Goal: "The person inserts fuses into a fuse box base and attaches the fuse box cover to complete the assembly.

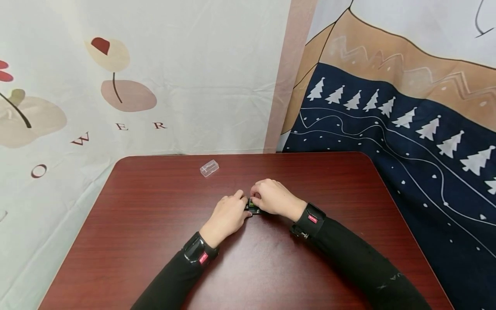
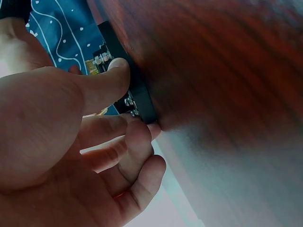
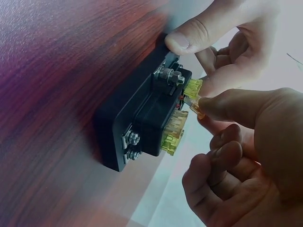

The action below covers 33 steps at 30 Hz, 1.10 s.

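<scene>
Head view: black block (image 1: 253,211) on the brown table (image 1: 155,237), about mid-width, between both hands. Left hand (image 1: 229,214) at its left end, right hand (image 1: 276,197) over its right part; fingertips partly hidden here. Clear plastic box (image 1: 209,168) lies apart, toward the far edge, left of the hands.

Left wrist view: left hand grips the block, thumb on the near side of the base, other fingers bent about the left end. Base appears to sit on the tabletop.

Right wrist view: right hand pinches a small orange piece (image 3: 195,109) between thumb and index finger; remaining fingers curled, clear of the block. A metal prong shows between piece and block; whether it has entered a slot, cannot tell. Yellow piece (image 3: 193,88) stands to its left; an amber piece (image 3: 178,119) and a second yellow piece (image 3: 171,143) to its right. Metal bolts (image 3: 134,138) on the base.

Step, as judged: fitting or drawing out the orange piece; direction undetermined. Next move would call for a steady left hold and a straight push or pull, without tilting the prongs.
</scene>
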### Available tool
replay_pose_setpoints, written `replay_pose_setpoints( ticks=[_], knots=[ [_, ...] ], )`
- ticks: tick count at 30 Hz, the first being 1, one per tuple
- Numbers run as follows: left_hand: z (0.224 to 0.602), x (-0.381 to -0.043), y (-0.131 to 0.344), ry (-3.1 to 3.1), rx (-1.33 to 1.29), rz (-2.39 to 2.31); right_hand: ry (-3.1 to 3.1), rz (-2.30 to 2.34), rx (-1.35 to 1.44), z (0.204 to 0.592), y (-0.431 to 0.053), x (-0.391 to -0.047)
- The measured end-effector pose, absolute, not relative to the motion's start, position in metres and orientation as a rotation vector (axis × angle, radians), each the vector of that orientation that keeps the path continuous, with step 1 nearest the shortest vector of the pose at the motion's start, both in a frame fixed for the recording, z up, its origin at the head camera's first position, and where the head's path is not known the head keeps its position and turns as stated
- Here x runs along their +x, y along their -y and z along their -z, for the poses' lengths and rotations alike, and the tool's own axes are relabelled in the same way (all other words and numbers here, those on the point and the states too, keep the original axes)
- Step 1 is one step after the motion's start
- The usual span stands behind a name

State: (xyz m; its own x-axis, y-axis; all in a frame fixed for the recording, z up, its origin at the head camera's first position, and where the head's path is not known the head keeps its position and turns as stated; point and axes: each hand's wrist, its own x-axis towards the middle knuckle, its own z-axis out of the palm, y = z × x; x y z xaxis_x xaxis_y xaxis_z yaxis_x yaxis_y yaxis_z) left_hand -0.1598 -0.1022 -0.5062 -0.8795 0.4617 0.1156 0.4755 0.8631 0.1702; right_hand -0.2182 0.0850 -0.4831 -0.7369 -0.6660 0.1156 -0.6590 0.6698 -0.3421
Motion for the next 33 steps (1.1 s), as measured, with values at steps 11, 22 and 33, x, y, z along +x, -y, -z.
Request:
replay_pose_setpoints(
  ticks=[11, 22, 33],
  knots=[
    [0.5057, -0.1594, 0.1026, 2.964, -0.741, 0.304, -2.839, 0.549, -1.131, 0.4813, -0.0852, -0.2163],
    [0.5057, -0.1602, 0.1029, 2.959, -0.746, 0.300, -2.845, 0.541, -1.135, 0.4816, -0.0838, -0.2180],
    [0.5060, -0.1600, 0.1038, 2.955, -0.749, 0.301, -2.836, 0.528, -1.152, 0.4788, -0.0837, -0.2174]
  ],
)
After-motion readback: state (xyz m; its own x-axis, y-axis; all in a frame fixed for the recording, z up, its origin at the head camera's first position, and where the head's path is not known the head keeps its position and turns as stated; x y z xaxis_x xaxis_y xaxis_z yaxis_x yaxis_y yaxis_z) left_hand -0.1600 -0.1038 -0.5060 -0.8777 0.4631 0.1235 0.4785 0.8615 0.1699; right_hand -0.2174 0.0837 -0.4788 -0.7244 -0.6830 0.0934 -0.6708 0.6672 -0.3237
